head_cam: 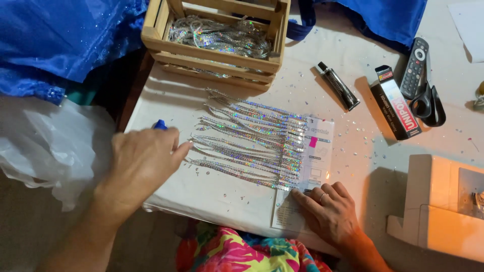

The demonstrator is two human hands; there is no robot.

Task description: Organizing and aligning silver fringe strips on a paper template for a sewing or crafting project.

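**Sequin strands laid out on paper sheet, both hands on the work surface**

The left hand [143, 163] rests at the left edge of the white table [222, 201], fingers curled around a small blue object [160, 124] of which only the tip shows; what it is cannot be told. The fingertips lie just beside the loose ends of the holographic sequin strands [252, 143].

The strands lie in a row of roughly parallel lengths, running from left to right, their right ends gathered on a printed paper sheet [315, 171]. A small pink tag [313, 142] sits on that sheet beside the strand ends.

The right hand [330, 211] lies flat and open on the lower part of the sheet, palm down, gripping nothing; a ring shows on one finger.

Behind the strands stands a wooden crate [212, 55] holding more of the same sequin trim. To the right lie a black glue tube [339, 86], its box [396, 103], a remote control [415, 68] and black scissors [428, 103]. Loose sequins are scattered over the table. Blue fabric [60, 40] lies at upper left.
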